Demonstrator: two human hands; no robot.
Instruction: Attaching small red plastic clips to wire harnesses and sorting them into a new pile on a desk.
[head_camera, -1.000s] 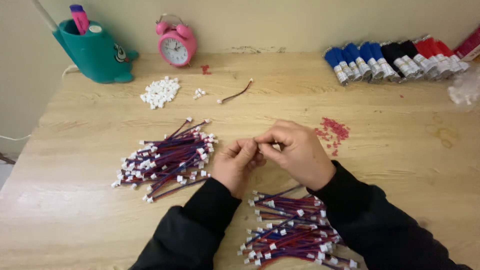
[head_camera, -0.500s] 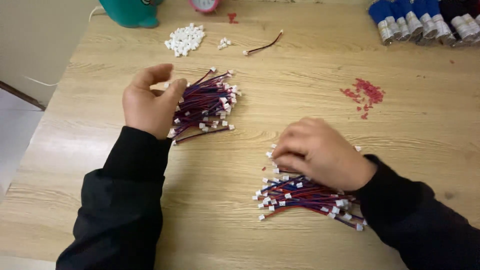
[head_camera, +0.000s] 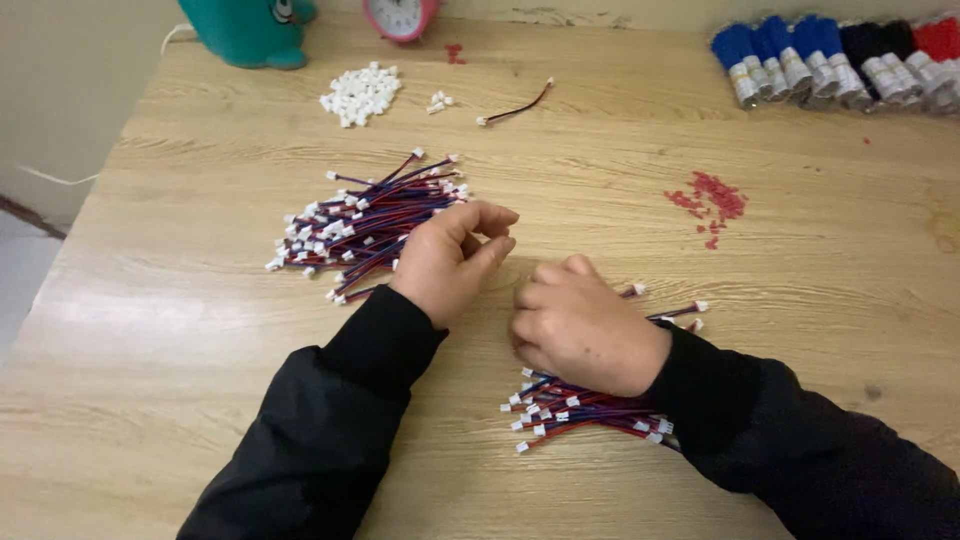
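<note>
My left hand hovers at the right edge of a big pile of red-and-blue wire leads with white plugs. Its fingers are loosely curled and apart, with nothing in them. My right hand is closed just to the right of it, above a second, smaller pile of the same leads near the table's front. Thin lead ends with white plugs stick out from behind the right hand's knuckles, so it seems to grip a lead. Both arms wear black sleeves.
On the wooden table lie a heap of white plastic plugs, one loose lead and scattered red bits. Blue, black and red wire spools line the back right. A teal holder and pink clock stand behind.
My left hand has moved from the far pile's left side across to its right edge, toward the middle. My right hand has come up off the near pile, closed, with lead ends trailing.
</note>
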